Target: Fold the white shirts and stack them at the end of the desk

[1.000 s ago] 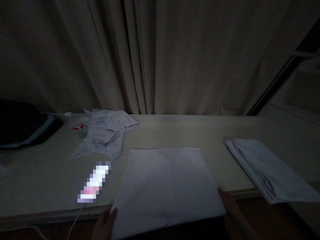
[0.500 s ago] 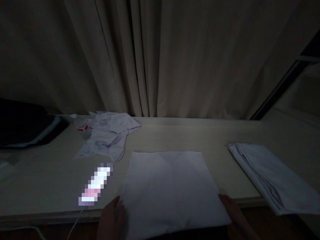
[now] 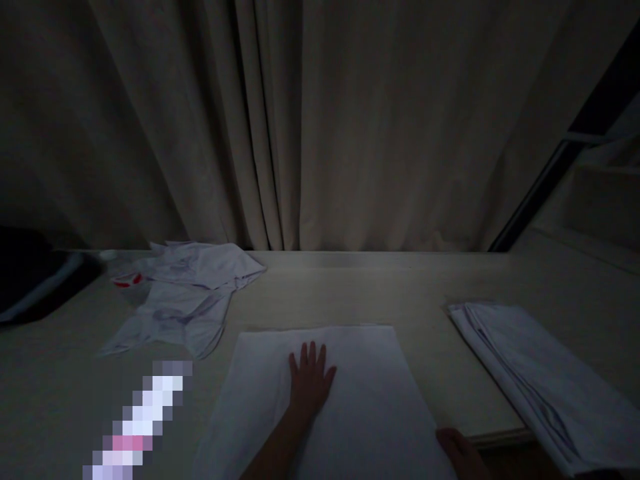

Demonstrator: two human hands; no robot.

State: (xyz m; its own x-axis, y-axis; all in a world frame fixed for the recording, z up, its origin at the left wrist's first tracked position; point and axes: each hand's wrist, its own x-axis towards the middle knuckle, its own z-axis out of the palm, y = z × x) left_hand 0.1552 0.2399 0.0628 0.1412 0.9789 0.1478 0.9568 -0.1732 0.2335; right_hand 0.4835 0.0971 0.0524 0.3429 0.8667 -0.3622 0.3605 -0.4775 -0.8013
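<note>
Head view: left hand (image 3: 309,379) lies flat, fingers spread, on the white cloth (image 3: 350,400); right hand (image 3: 457,450) rests at that cloth's near right edge, its grip indiscernible. Folded stack (image 3: 540,377) right of the cloth; crumpled garment (image 3: 185,293) beyond-left.

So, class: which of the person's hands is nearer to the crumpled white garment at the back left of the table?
Left. The left hand lies flat on the spread white cloth, just right of the crumpled garment. The right hand is at the cloth's near right corner, farther away.

Head camera, looking forward and down, close over table (image 3: 350,280), facing curtain (image 3: 320,120)
</note>
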